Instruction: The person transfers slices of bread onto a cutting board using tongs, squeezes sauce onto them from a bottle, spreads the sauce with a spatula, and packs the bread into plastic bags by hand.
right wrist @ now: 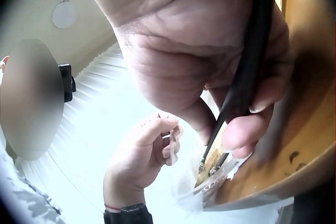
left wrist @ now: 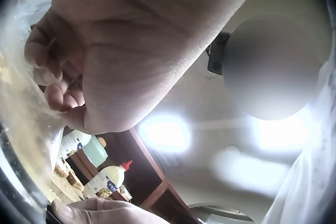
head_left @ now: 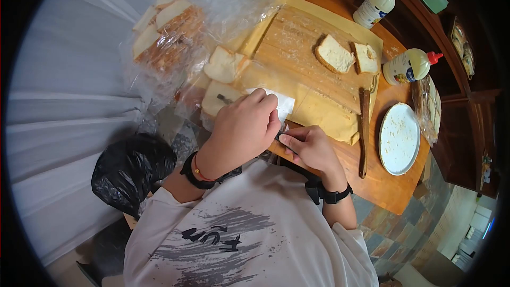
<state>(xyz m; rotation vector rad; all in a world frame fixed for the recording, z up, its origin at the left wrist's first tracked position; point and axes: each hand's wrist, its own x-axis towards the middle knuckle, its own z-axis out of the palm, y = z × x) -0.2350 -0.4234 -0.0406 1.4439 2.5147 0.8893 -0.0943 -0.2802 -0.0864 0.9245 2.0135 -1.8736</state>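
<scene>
My right hand (head_left: 314, 151) grips black tongs (right wrist: 244, 71), whose two thin tips point down into a clear plastic bag (right wrist: 184, 190). A tan piece (right wrist: 210, 161) shows at the tips, inside the plastic. My left hand (head_left: 241, 127), beside it over the near table edge, pinches the bag's edge, as seen in the right wrist view; its fingers (left wrist: 52, 71) curl in the left wrist view. A white sheet (head_left: 284, 103) shows just beyond the left hand. Two bread slices lie left of it, a plain one (head_left: 226, 65) and one with a dark patch (head_left: 213, 98).
Bagged bread slices (head_left: 164, 32) lie at the left. Two slices (head_left: 334, 54) sit on the wooden board (head_left: 292, 37), near a long wooden-handled tool (head_left: 364, 133). Two red-capped bottles (head_left: 406, 67) and a crumb-strewn white plate (head_left: 399, 141) stand right. A black bag (head_left: 133, 167) hangs left.
</scene>
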